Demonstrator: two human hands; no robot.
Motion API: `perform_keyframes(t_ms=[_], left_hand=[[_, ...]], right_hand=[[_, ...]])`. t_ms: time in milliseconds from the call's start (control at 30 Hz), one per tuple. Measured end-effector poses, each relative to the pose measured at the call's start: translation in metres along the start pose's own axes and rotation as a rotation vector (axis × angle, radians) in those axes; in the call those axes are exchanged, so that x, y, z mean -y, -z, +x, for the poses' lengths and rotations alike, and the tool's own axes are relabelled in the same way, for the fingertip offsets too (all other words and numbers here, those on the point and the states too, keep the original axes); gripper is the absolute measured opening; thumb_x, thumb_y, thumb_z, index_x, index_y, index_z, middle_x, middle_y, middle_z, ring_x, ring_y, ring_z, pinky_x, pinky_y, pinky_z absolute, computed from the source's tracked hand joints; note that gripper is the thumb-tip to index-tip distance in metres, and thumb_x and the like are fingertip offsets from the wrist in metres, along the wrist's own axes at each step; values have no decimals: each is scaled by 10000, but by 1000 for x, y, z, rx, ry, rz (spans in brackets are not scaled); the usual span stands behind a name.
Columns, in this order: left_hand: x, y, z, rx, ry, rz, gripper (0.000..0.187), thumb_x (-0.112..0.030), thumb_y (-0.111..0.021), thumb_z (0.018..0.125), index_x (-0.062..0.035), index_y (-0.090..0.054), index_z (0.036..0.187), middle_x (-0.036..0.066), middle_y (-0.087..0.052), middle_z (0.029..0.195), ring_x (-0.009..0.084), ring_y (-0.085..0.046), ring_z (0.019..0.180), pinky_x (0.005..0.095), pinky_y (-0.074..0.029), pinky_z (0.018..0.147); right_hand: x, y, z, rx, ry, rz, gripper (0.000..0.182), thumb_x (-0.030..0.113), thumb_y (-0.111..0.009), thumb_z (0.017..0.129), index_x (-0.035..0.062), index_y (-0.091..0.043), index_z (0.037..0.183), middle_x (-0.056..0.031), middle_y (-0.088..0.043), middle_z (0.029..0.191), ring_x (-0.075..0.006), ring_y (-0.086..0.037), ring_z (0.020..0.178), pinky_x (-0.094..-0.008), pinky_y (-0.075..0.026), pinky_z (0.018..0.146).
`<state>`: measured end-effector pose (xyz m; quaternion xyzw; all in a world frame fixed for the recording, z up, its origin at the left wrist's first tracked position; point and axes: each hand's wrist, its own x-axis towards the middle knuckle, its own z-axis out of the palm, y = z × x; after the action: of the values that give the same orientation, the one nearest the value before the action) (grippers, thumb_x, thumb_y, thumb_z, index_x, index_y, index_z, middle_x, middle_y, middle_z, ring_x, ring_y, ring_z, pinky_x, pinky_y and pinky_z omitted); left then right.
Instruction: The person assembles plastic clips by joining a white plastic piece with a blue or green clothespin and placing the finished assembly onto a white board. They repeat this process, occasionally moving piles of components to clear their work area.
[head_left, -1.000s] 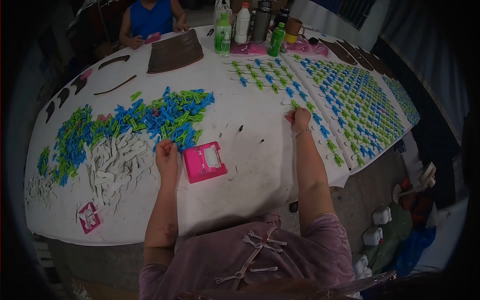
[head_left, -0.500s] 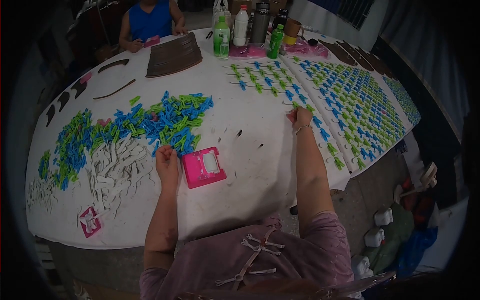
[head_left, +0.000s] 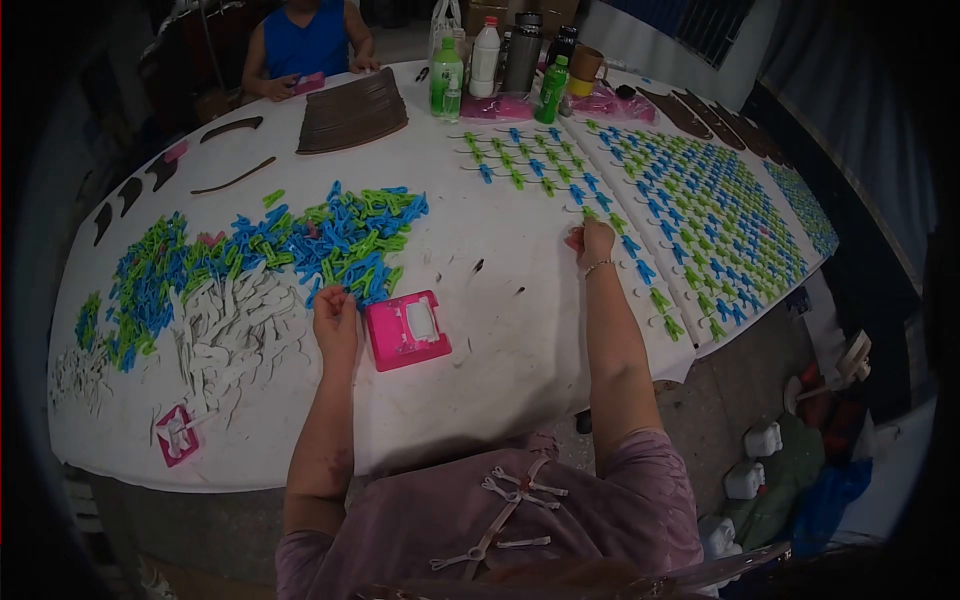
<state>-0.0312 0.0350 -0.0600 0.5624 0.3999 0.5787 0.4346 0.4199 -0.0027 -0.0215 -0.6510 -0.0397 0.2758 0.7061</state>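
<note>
My left hand [head_left: 335,310] is closed, thumb and fingers pinched together, at the front edge of a heap of blue and green plastic clips [head_left: 350,240]. What it holds, if anything, is too small to make out. Right beside it lies a pink tray [head_left: 410,352] with a white block or pad in it. My right hand [head_left: 596,243] is also closed, its fingertips pinched just below a green clip [head_left: 589,213] at the edge of the laid-out rows of clips [head_left: 640,270]. Whether something sits between those fingertips cannot be seen.
Pale flat strips [head_left: 240,325] are piled at left, with a small pink tray [head_left: 176,437] before them. A ribbed brown sheet [head_left: 352,112] and curved brown pieces [head_left: 232,128] lie farther back. Bottles [head_left: 485,60] stand at the back. A person in blue [head_left: 305,45] sits opposite.
My right hand has drawn back slightly from the green clip at the row's edge. My left hand stays by the heap, still pinched. The whole view has shifted a little.
</note>
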Motion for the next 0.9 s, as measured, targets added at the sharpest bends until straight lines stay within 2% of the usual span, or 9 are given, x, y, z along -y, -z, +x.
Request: perform_keyframes(t_ms=[67,133,167,233,333,467,600,833,900], left_hand=[[-5,-2,-1,-6,7,13,194,-71,-584,902,-54,-527,1087,1,-541,932,76,-492,832,209,-404,760],[-13,-4,-2,-6,-3,39,192,-45,-580,889,-29,-510,1067,10,-542,878,79,-495,797,205,-413,745],[-8,-3,0,-10,-5,42,192,-45,-580,889,-29,-510,1067,10,-542,878,79,-495,797,205,-413,745],[4,0,3,9,-63,80,189,-80,-586,902,-51,-531,1080,8,-547,916,79,-502,824,215,-414,755],[2,-4,0,-5,-50,89,182,-80,-586,903,-47,-530,1072,8,-543,899,78,-499,816,217,-416,748],[-3,-8,-1,-59,-68,82,160,-53,-592,877,-37,-545,1028,8,-549,824,78,-501,733,212,-427,669],[6,-6,1,-104,-118,214,179,-89,-629,847,-44,-560,1006,18,-566,775,92,-514,677,240,-443,633],[6,-4,-5,-180,-94,212,174,-126,-633,844,-52,-564,986,21,-590,774,104,-539,676,254,-453,632],[4,-2,-9,-206,-94,250,169,-128,-632,844,-52,-563,979,25,-594,774,104,-545,679,254,-454,632]], right_hand=[[-11,-5,-9,48,46,-94,191,170,-531,913,-6,-566,847,-116,-623,726,-197,-607,596,-336,-535,517],[-27,-13,-17,134,534,-603,210,218,-551,886,19,-616,907,-110,-660,755,-232,-636,660,-368,-516,643],[-35,-18,-25,139,533,-600,210,218,-551,886,19,-616,907,-110,-660,755,-232,-636,660,-368,-516,643],[-45,-28,-51,102,668,-928,220,259,-556,865,73,-658,928,-98,-682,786,-268,-647,732,-379,-483,744],[-50,-31,-72,123,806,-1017,199,268,-561,864,104,-669,894,-94,-687,807,-296,-644,752,-388,-482,732],[-52,-27,-74,229,782,-884,215,275,-560,869,90,-668,880,-88,-684,815,-285,-646,746,-381,-488,691],[-57,-21,-69,344,762,-771,220,269,-567,871,72,-659,907,-87,-665,773,-225,-629,705,-347,-486,678],[-60,-17,-51,526,709,-677,216,256,-571,872,64,-658,917,-68,-646,774,-185,-595,705,-323,-476,684],[-60,-19,-49,506,737,-696,216,256,-567,873,64,-658,915,-63,-650,778,-189,-600,710,-326,-476,692]])
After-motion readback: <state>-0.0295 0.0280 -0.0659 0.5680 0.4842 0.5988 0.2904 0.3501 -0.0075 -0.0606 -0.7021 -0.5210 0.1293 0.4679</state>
